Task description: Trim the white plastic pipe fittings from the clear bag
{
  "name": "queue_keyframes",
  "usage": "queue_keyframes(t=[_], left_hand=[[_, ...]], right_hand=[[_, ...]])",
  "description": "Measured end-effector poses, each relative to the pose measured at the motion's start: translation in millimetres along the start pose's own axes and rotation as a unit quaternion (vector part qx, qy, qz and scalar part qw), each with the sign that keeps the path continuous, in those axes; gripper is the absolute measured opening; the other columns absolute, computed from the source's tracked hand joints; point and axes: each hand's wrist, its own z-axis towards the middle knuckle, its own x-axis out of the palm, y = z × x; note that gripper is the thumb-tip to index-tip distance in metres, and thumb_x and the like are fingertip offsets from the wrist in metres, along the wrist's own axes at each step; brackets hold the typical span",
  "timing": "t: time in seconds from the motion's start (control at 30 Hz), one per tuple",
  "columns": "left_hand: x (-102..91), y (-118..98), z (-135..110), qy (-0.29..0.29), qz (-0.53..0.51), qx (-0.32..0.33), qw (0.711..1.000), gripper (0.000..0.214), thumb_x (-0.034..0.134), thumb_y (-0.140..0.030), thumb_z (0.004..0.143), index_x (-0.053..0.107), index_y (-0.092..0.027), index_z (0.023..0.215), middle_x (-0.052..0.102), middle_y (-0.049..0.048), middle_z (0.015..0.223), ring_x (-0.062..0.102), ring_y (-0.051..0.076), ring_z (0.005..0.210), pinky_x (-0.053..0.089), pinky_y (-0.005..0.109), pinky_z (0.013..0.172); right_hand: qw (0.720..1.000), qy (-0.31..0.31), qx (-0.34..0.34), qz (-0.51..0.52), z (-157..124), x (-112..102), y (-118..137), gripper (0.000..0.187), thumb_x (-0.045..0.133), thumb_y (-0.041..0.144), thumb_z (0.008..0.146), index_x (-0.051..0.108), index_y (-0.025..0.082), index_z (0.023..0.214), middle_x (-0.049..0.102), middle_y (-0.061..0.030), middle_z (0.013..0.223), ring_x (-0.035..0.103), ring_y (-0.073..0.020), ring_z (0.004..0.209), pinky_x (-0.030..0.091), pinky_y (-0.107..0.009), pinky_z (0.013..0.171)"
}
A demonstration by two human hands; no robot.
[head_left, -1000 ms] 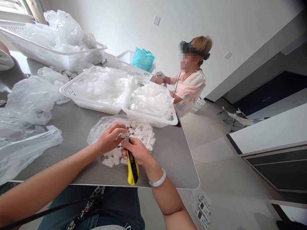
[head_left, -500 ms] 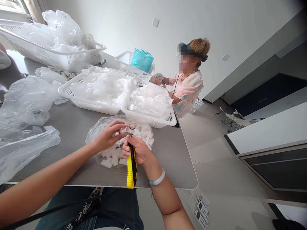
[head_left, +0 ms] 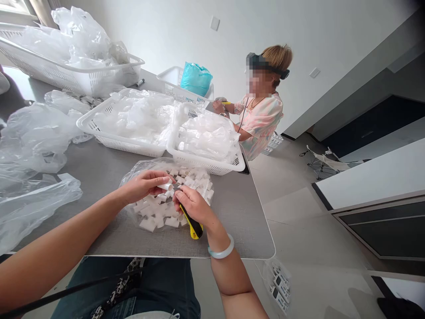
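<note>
Between the thumb and fingers of my left hand (head_left: pixel 148 184) is a short white plastic tube (head_left: pixel 165 187), its open end facing right. My right hand (head_left: pixel 192 201) is closed around a yellow and black utility knife (head_left: pixel 193 225), handle pointing down toward the table edge. The knife's blade end is up by the tube's open end; whether it touches the rim I cannot tell. Beneath both hands, several white tube pieces (head_left: pixel 149 223) lie heaped on a clear plastic bag (head_left: pixel 128 179) on the grey table (head_left: pixel 232 221).
Two white baskets (head_left: pixel 133 148) of clear bags stand just beyond the pile, with a larger basket (head_left: pixel 66 82) at the far left. Loose clear bags (head_left: pixel 36 137) cover the table's left side. A co-worker (head_left: pixel 260 117) stands at the far right corner, holding something yellow.
My left hand has picked a white tube from the pile. My right hand has turned the knife, so its handle slants to the lower right and its blade end meets the tube's end.
</note>
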Motion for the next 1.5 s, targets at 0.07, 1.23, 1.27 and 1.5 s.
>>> queue_keyframes(t=[0.07,1.23,1.27,1.5], left_hand=[[1.0,-1,-1,-0.007,0.008,-0.021,1.0,0.044,0.061,-0.056,0.089,0.076,-0.015,0.093,0.058,0.005,0.059,0.049,0.013,0.045,0.038,0.023,0.038],[11.1,9,-3,-0.099,0.023,0.037,0.994,0.05,0.062,-0.059,0.087,0.071,-0.015,0.108,0.053,-0.0005,0.063,0.052,0.013,0.058,0.044,0.022,0.052],[11.7,8,-3,-0.092,0.019,0.034,0.995,0.05,0.061,-0.059,0.088,0.07,-0.015,0.111,0.052,-0.0008,0.063,0.051,0.013,0.058,0.043,0.022,0.051],[17.6,3,-3,-0.081,-0.02,0.01,0.996,0.051,0.06,-0.058,0.088,0.068,-0.013,0.112,0.053,0.0001,0.064,0.049,0.013,0.058,0.039,0.022,0.05]], right_hand=[[0.999,-0.019,0.003,-0.047,0,1,1,0.027,0.041,0.039,0.098,0.048,0.024,0.077,0.055,0.0048,0.064,0.053,-0.0101,0.057,0.043,-0.023,0.058],[0.96,0.077,0.051,0.265,9,8,-6,0.033,0.055,0.047,0.092,0.054,0.021,0.073,0.051,0.0054,0.054,0.044,-0.0084,0.046,0.039,-0.025,0.05],[0.963,0.078,0.037,0.257,7,7,-5,0.034,0.056,0.05,0.091,0.054,0.021,0.074,0.051,0.0056,0.055,0.044,-0.0084,0.046,0.039,-0.025,0.05],[0.992,-0.093,-0.034,0.08,1,1,-1,0.04,0.055,0.061,0.087,0.051,0.022,0.076,0.053,0.0058,0.059,0.048,-0.0088,0.05,0.041,-0.025,0.055]])
